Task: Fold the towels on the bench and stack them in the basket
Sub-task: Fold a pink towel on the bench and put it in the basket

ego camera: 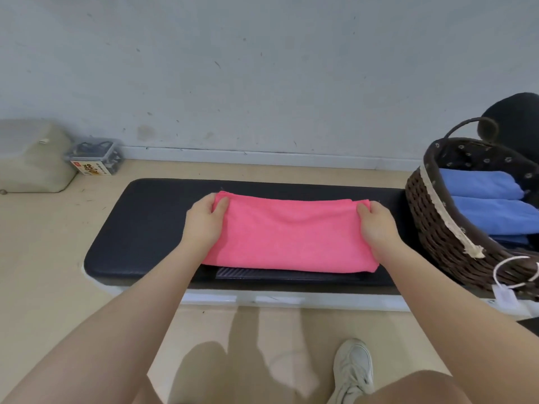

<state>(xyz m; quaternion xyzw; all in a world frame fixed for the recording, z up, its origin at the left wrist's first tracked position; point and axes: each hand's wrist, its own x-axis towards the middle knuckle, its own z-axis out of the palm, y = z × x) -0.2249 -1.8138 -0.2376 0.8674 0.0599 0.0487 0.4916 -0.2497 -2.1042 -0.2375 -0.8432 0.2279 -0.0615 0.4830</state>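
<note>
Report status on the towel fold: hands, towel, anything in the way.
Left hand and right hand each pinch a far corner of the pink towel. Towel folded flat on the bench. Basket at right holds blue towels. Nothing in the way.

Bkgd: scuffed grey-white wall [262, 68] w/ pale baseboard [262, 156]. Beige floor [43, 243]; clear box [96, 156] and whitish container [32, 158] at wall, left.

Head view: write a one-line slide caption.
Both hands, left and right, pinch a pink towel on the bench.
</note>
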